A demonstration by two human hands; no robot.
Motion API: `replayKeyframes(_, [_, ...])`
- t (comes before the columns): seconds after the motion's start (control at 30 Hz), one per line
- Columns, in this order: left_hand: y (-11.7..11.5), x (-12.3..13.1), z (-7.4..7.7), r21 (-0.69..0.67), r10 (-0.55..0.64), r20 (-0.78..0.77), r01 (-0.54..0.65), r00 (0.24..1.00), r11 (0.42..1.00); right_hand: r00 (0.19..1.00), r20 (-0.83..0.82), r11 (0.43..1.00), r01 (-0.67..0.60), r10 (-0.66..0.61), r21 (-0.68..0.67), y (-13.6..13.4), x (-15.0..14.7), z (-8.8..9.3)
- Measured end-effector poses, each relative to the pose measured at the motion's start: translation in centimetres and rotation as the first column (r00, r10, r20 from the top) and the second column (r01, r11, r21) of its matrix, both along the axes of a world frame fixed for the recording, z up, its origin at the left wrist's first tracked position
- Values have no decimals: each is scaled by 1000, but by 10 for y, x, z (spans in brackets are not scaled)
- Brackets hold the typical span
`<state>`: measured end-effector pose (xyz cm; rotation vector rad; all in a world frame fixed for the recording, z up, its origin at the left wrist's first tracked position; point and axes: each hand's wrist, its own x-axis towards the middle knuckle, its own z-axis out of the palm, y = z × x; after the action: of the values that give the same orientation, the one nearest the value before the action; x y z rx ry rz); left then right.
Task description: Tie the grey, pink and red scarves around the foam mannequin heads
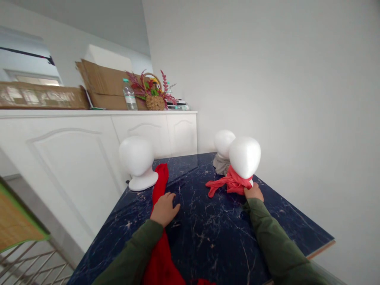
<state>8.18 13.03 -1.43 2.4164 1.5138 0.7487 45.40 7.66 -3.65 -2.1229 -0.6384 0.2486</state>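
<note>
At the table's right side a white foam mannequin head (245,156) stands with a coral scarf (236,182) tied round its neck, its ends trailing left. My right hand (254,193) is closed at the scarf's right edge, beside the neck; its fingertips are partly hidden. My left hand (164,210) is open, thumb apart, over a long red scarf (160,180) that runs from the far left towards me. Left of that scarf stands a bare white mannequin head (136,156). Behind the coral one, another white head (223,141) has a grey scarf (221,164) at its neck.
The dark blue marbled table (204,237) meets the wall on the right. A white cabinet (68,158) stands behind, bearing cardboard boxes (109,85), a water bottle (130,95) and a flower basket (154,103). A metal rack (35,261) is at lower left.
</note>
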Motion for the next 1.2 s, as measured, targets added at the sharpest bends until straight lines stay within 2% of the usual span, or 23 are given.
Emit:
replayKeyframes(0.07, [10, -16, 4, -1, 222, -187, -226, 957, 974, 999, 37, 1000, 2, -2, -6, -6, -1, -1])
replayKeyframes(0.1, [15, -23, 4, -36, 283, -247, -300, 927, 953, 998, 53, 1000, 24, -25, 9, -9, -4, -1])
replayKeyframes(0.17, [23, -32, 1, -123, 272, -299, -320, 915, 939, 986, 138, 993, 85, -95, 81, -16, -18, -2])
replayKeyframes(0.23, [26, -30, -2, -163, 181, -277, -232, 944, 959, 958, 258, 970, 66, -127, 234, -23, -44, -3])
replayKeyframes(0.3, [20, -19, -4, -150, 90, -227, -126, 970, 981, 952, 305, 914, -142, 21, 380, -32, -79, -4])
replayKeyframes(0.37, [1, 1, -3, -135, -62, -101, 48, 993, 990, 903, 138, 789, -424, 408, 443, -39, -119, -5])
replayKeyframes(0.4, [-12, 11, -1, -128, -171, -15, 167, 985, 978, 788, -59, 718, -524, 613, 459, -42, -138, -6])
replayKeyframes(0.43, [-28, 22, 2, -119, -295, 74, 302, 953, 946, 599, -282, 650, -586, 749, 483, -43, -155, -7])
replayKeyframes(0.47, [-44, 31, 6, -110, -419, 146, 436, 896, 893, 379, -452, 585, -611, 808, 533, -44, -169, -8])
replayKeyframes(0.5, [-58, 38, 10, -109, -527, 191, 552, 828, 827, 175, -568, 544, -602, 804, 584, -44, -180, -8])
replayKeyframes(0.53, [-70, 44, 15, -125, -610, 208, 639, 765, 759, 28, -630, 531, -567, 776, 629, -43, -187, -8])
replayKeyframes(0.57, [-77, 46, 18, -153, -665, 214, 697, 715, 700, -47, -657, 546, -515, 752, 661, -42, -191, -9])
replayKeyframes(0.6, [-79, 46, 22, -182, -688, 217, 721, 692, 668, -52, -679, 589, -451, 732, 670, -40, -192, -9])
replayKeyframes(0.63, [-74, 43, 23, -198, -676, 219, 710, 704, 676, -2, -706, 651, -385, 708, 654, -38, -190, -10])
replayKeyframes(0.67, [-63, 36, 24, -194, -624, 222, 661, 749, 725, 81, -727, 709, -319, 682, 629, -36, -187, -11])
replayKeyframes(0.7, [-47, 26, 22, -170, -528, 226, 567, 819, 806, 180, -734, 751, -256, 655, 608, -35, -182, -12])
replayKeyframes(0.77, [-6, -1, 14, -66, -197, 254, 221, 947, 973, 398, -682, 780, -176, 614, 600, -33, -172, -16])
replayKeyframes(0.8, [16, -18, 9, -19, 13, 271, -8, 963, 1000, 501, -622, 773, -169, 602, 612, -32, -168, -17])
replayKeyframes(0.87, [56, -50, -4, 51, 359, 244, -381, 901, 923, 668, -480, 751, -182, 568, 635, -32, -160, -18])
replayKeyframes(0.93, [84, -75, -14, 66, 538, 225, -564, 812, 823, 760, -376, 740, -198, 530, 642, -34, -157, -17])
replayKeyframes(1.03, [109, -93, -20, 122, 606, 215, -637, 765, 761, 750, -343, 710, -232, 565, 665, -37, -160, -11])
replayKeyframes(1.1, [121, -95, -18, 140, 622, 211, -653, 754, 744, 677, -396, 700, -251, 621, 669, -38, -165, -9])
replayKeyframes(1.2, [142, -95, -15, 94, 668, 207, -694, 714, 713, 589, -485, 735, -313, 647, 601, -39, -173, -12])
